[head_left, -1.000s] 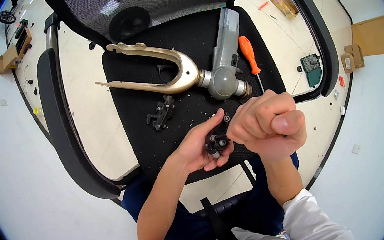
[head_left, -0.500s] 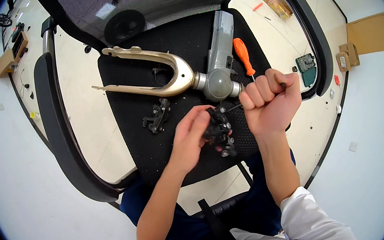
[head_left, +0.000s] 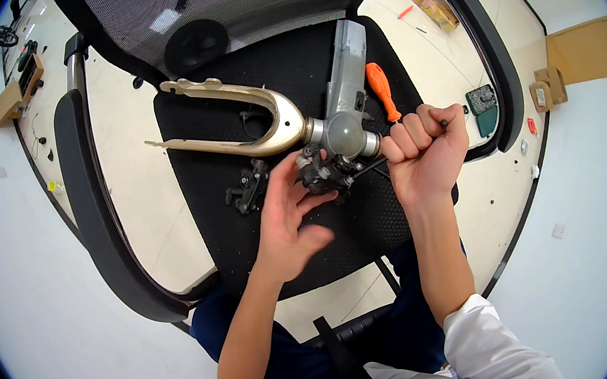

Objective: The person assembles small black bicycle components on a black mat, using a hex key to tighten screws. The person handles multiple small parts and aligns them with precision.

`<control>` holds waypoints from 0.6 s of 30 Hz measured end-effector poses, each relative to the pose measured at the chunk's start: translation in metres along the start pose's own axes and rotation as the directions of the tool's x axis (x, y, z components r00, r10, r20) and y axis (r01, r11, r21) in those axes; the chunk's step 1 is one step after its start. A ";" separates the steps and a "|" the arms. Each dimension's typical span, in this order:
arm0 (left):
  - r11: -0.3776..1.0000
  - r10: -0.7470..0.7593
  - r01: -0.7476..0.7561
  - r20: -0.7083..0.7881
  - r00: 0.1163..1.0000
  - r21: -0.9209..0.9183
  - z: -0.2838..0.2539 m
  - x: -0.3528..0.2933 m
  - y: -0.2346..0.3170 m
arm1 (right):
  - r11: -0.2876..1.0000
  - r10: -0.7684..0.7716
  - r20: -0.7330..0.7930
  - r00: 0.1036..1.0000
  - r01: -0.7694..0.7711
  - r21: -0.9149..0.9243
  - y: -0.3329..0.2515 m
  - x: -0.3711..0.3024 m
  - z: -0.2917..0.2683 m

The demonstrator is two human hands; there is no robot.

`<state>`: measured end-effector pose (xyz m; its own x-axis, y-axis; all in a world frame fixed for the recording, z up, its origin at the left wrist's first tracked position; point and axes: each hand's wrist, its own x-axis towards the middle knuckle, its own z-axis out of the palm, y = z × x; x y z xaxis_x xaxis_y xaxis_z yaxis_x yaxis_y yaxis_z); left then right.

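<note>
A black bicycle brake caliper is in front of me, over the chair seat. The fingers of my left hand curl round its far and left sides, with the thumb spread away from it. My right hand is closed in a fist round a thin dark hex key, most of which the fingers hide. The key's shaft reaches left to the caliper; where its tip sits cannot be made out. A second black caliper lies on the seat to the left.
A gold fork joined to a grey tube lies across the black chair seat. Beside it is an orange screwdriver. Armrests rise on both sides. On the floor are cardboard boxes and a green case.
My left hand has moved away from me and loosened its thumb, turning the caliper leftward and up. My right fist has shifted slightly, still round the key.
</note>
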<state>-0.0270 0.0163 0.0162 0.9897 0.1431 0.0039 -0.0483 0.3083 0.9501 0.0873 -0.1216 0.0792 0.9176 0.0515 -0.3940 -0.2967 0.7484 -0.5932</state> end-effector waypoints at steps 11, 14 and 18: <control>0.708 -0.603 0.566 0.055 0.796 -0.422 -0.006 0.011 0.001 | 0.956 0.267 0.329 0.906 -0.292 0.027 0.011 0.000 -0.015; 0.609 -0.700 0.647 0.072 0.711 -0.459 -0.005 0.011 0.006 | 0.958 0.279 0.293 0.915 -0.285 -0.025 0.013 -0.006 -0.011; 0.447 -0.741 0.717 0.228 0.632 -0.535 -0.003 0.006 -0.004 | 0.961 0.275 0.154 0.949 -0.266 -0.077 0.016 -0.011 -0.001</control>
<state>-0.0211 0.0190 0.0111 0.6919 -0.3526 -0.6300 0.6162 0.7432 0.2607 0.0722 -0.1113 0.0735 0.8300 0.3565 -0.4289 -0.5495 0.6543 -0.5196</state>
